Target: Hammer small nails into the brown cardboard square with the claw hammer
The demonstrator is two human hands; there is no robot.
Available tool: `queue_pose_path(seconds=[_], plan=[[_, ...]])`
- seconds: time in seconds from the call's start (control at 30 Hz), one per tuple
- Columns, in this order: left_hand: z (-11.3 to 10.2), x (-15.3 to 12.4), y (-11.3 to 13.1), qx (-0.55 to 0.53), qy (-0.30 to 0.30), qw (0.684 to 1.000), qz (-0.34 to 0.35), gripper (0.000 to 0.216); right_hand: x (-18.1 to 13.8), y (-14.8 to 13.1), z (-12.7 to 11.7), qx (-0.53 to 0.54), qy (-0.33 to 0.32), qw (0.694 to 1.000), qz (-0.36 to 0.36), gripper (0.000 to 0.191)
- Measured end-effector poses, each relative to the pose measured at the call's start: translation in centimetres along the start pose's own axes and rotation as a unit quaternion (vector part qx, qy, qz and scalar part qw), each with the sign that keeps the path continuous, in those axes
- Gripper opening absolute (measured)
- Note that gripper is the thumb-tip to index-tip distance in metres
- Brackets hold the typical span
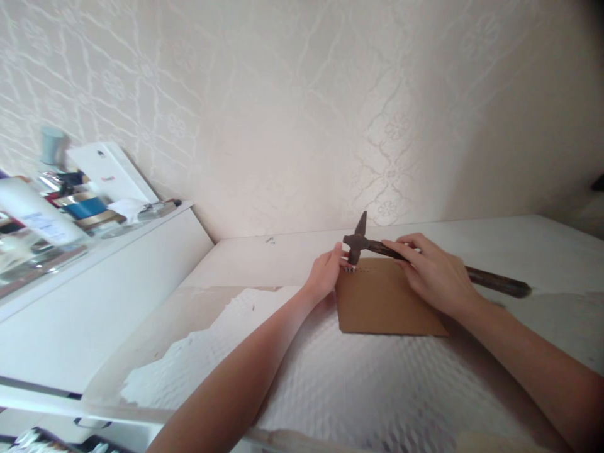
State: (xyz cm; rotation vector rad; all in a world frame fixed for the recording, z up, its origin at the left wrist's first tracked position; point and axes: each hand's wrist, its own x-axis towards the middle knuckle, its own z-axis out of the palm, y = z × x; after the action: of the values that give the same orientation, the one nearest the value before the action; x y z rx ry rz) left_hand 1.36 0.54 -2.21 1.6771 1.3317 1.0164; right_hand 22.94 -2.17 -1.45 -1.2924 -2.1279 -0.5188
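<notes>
My right hand [431, 270] is wrapped round the dark wooden handle of a hammer [357, 242], whose rusty head is just above the top left corner of a brown cardboard sheet [377, 305]. Several small nails [350, 269] stand in a row near that corner, right under the hammer head. A line of small holes or marks runs rightward from them. At the sheet's left edge is my left hand [325, 274], its fingers drawn together by the nails. Whether it pinches a nail is hidden.
The cardboard lies on bubble-textured white padding [377, 390] over a white tabletop. A few loose nails [270, 240] lie near the wall. On the left, a white cabinet [117, 270] carries a white box [111, 173], a white tube [40, 211] and other bottles.
</notes>
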Motion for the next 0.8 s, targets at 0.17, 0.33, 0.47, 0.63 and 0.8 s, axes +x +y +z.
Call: queue_pose_path(seconds=[0.17, 0.33, 0.47, 0.63, 0.8], plan=[[-0.1, 0.0, 0.2, -0.011, -0.009, 1.000, -0.002, 0.069, -0.1, 0.1, 0.1, 0.001, -0.021, 1.000, 0.006, 0.037], [0.0, -0.5, 0.4, 0.006, 0.000, 1.000, 0.002, 0.067, -0.1, 0.2, 0.1, 0.010, -0.017, 1.000, 0.019, 0.037], [-0.6, -0.5, 1.2, 0.015, 0.019, 1.000, 0.014, 0.059, 0.0, 0.2, 0.1, 0.026, -0.023, 0.999, 0.018, 0.037], [-3.8, -3.4, 5.0, -0.002, 0.118, 0.993, 0.027, 0.031, -0.1, 0.2, 0.3, 0.020, -0.012, 0.999, 0.031, 0.040], [-7.6, -16.4, 6.2, -0.043, -0.023, 0.989, -0.141, 0.017, 0.0, 0.0, 0.3, 0.010, 0.013, 1.000, 0.022, 0.039]])
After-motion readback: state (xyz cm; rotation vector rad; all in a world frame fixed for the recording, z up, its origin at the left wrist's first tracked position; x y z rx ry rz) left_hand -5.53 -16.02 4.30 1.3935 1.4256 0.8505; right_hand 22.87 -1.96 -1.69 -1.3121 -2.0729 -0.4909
